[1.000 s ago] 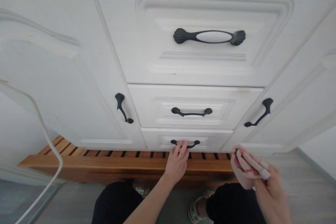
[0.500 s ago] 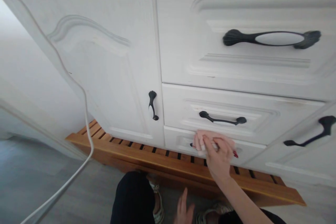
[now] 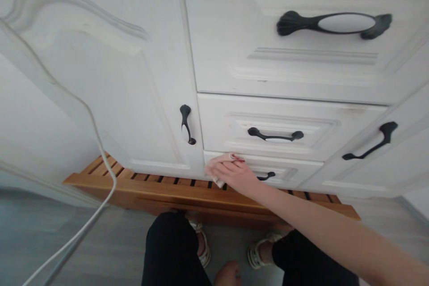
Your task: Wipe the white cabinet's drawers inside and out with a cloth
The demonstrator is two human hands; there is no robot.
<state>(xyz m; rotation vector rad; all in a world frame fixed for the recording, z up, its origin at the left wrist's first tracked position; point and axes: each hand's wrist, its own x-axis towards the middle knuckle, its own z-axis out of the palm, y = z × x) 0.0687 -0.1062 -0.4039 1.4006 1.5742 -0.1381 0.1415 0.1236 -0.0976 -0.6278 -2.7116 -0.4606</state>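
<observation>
My right hand (image 3: 234,173) is closed on a pink cloth (image 3: 218,181), pressed to the left end of the lowest white drawer (image 3: 284,170). Most of the cloth is hidden under my fingers; small parts show at their edges. The black drawer handle (image 3: 267,176) is just right of my hand, partly behind my wrist. Low in the view, between my knees, is my left hand (image 3: 228,273); its fingers look curled, and nothing shows in it.
Black handles stick out from the middle drawer (image 3: 318,123), the upper drawer and both side doors. A slatted wooden step (image 3: 161,194) runs along the cabinet base. A white cable (image 3: 112,187) hangs at the left. My feet are on the grey floor.
My right hand has slid left with the cloth across the lowest drawer, uncovering part of its handle. My left hand has dropped lower, its fingers now curled. The view has shifted.
</observation>
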